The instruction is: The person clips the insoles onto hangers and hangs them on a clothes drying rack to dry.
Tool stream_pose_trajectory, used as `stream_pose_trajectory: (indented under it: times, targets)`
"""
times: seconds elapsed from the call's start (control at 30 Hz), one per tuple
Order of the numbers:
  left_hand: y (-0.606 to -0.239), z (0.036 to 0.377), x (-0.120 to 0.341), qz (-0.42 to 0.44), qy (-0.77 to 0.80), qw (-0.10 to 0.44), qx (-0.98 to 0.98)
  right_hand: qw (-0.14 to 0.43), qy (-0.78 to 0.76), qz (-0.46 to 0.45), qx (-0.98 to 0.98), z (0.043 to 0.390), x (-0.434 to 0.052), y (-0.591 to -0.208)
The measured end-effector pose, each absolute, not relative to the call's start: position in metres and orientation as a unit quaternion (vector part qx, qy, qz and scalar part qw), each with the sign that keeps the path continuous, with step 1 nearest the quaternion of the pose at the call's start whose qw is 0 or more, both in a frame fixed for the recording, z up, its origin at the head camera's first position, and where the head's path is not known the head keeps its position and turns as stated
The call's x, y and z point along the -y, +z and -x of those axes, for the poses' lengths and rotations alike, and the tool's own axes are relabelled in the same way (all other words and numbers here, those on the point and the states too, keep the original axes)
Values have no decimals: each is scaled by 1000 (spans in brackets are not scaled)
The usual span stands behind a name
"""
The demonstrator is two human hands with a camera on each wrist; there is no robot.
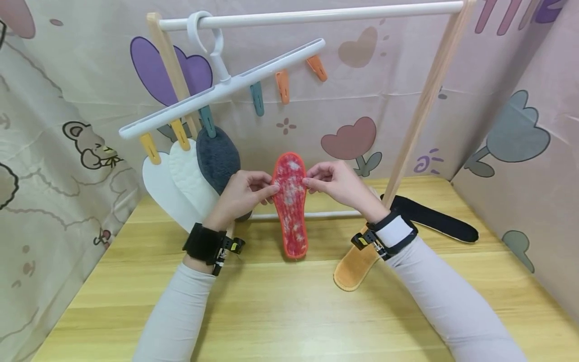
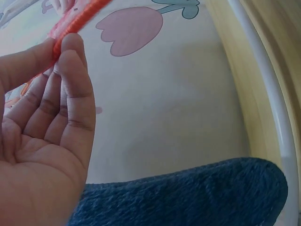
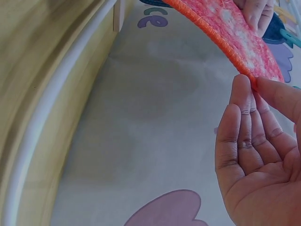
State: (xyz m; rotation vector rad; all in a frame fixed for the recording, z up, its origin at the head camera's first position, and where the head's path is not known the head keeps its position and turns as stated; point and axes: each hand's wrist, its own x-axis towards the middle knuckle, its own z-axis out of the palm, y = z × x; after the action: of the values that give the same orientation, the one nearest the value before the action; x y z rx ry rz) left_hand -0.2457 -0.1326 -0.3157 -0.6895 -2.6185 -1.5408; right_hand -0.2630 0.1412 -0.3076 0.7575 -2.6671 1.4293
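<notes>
A red-and-white mottled insole point(image 1: 291, 206) with an orange stitched edge stands upright in front of me. My left hand point(image 1: 242, 193) pinches its left edge between thumb and forefinger. On the opposite edge, my right hand point(image 1: 339, 183) pinches it the same way. The right wrist view shows that thumb and fingertip on the orange rim. Close behind my left hand hangs a dark grey fuzzy insole point(image 1: 218, 158), whose lower part is partly hidden. Beside it hang a white quilted insole point(image 1: 192, 173) and a smooth white insole point(image 1: 165, 188).
A white hanger point(image 1: 267, 68) tilts, left end down, from a rack rail point(image 1: 316, 16). Yellow clips point(image 1: 150, 148) and a teal clip point(image 1: 207, 121) hold the hung insoles; other clips point(image 1: 282, 86) dangle bare. A tan insole point(image 1: 357, 266) and a black insole point(image 1: 434, 218) lie right on the table point(image 1: 289, 311).
</notes>
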Motion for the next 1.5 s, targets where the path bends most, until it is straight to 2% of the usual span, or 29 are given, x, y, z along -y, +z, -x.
stream_pose_trajectory:
  times: [0.47,0.8,1.23,1.5]
  targets:
    - [-309,247,143,201,-495,40,844,15,438,-254,862,271,-126,-291]
    - [-305,247,149,203,-492,53,845,45,419,-262,868,283,-107,-267]
    - [-302,249,154,199,-485,58,850,28,474,-275,836,294,-78,-233]
    - [-303,250,157,204,-478,67,852,44,495,-275,823,297,-64,-222]
